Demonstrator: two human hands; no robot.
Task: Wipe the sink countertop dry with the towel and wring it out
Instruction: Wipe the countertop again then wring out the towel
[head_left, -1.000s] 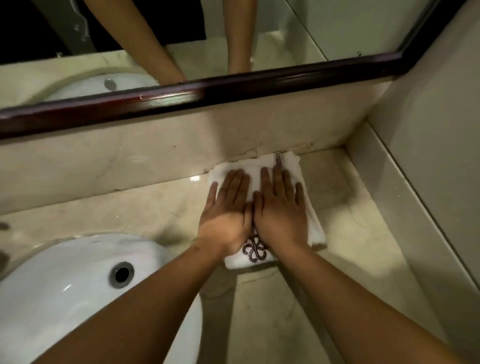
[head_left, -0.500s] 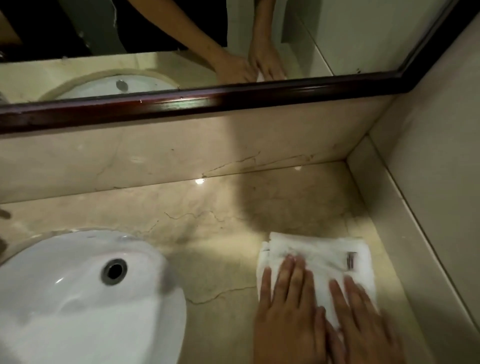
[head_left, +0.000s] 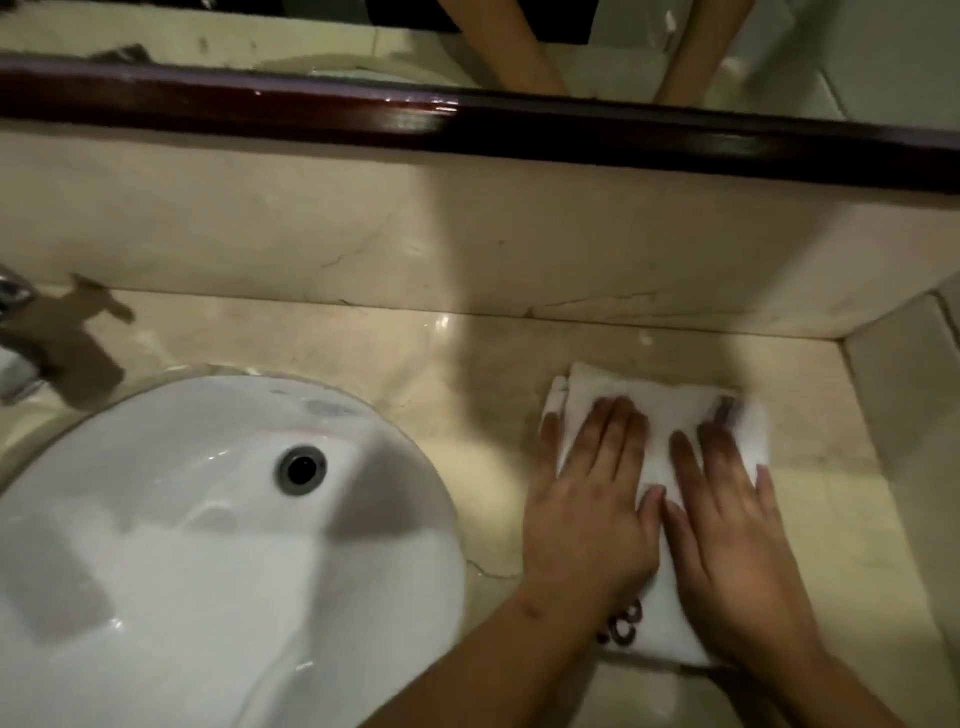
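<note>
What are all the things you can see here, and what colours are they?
countertop: one, beige marble, across the middle
sink: one, white, lower left, set in the countertop
drain hole: one, dark, inside the sink
towel: one, white with dark pattern, folded on the countertop right of the sink
mirror frame: one, dark reddish-brown, along the top
tap: one, shiny metal, left edge, partly seen
left hand: one, pressing flat on the towel
right hand: one, flat on the towel beside it
</note>
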